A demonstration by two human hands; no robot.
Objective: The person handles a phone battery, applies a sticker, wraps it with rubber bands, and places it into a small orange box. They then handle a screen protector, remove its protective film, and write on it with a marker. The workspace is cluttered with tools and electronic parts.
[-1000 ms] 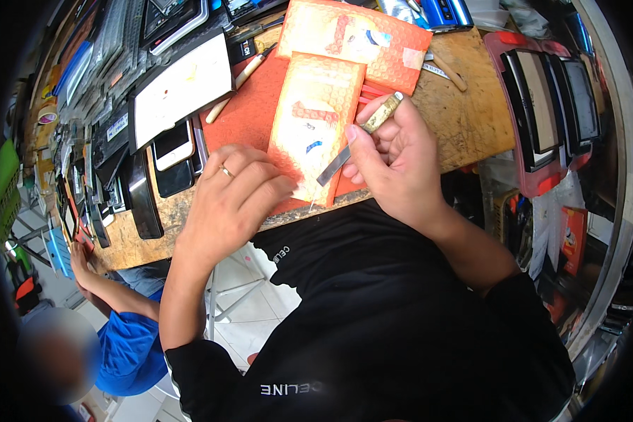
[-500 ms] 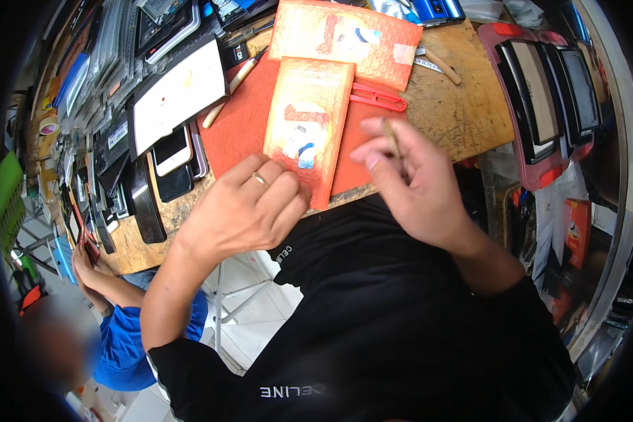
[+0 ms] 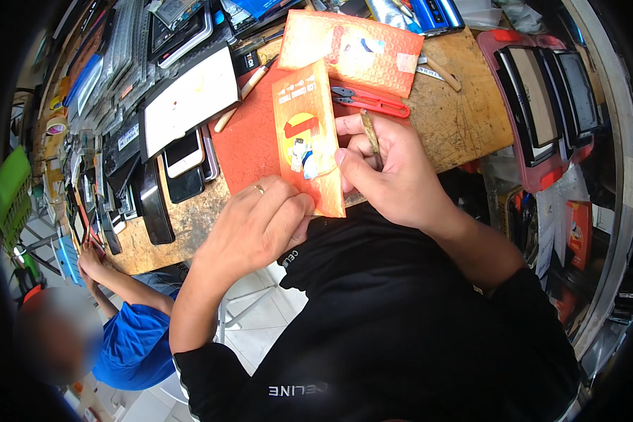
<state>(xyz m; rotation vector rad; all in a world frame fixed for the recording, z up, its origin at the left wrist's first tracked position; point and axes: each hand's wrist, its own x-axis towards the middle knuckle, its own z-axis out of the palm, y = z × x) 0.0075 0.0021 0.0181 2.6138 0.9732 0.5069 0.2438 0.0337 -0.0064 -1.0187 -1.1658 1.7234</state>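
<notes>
An orange bubble mailer (image 3: 299, 119) with a printed front stands slightly tilted over the red mat, near the bench's front edge. My left hand (image 3: 260, 221) is closed on its lower left corner, with a ring on one finger. At the mailer's right edge, my right hand (image 3: 394, 172) pinches the side between thumb and fingers. A thin, worn brown stick-like tool (image 3: 371, 137) is also tucked between the right hand's fingers; its lower end is hidden. Just beyond that hand lie red-handled thread snips (image 3: 373, 100). A second orange bubble mailer (image 3: 352, 50) lies flat farther back.
The red mat (image 3: 250, 148) covers part of the wooden bench (image 3: 464, 105). To the left are a white panel (image 3: 190, 105), phones (image 3: 184, 158) and stacked parts. A pink tray (image 3: 527, 105) with flat panels stands right. Another person in blue (image 3: 133, 344) works at lower left.
My right hand has moved left and taken hold of the mailer's right edge, keeping the stick-like tool. The mailer has been raised and tilted, uncovering more of the snips.
</notes>
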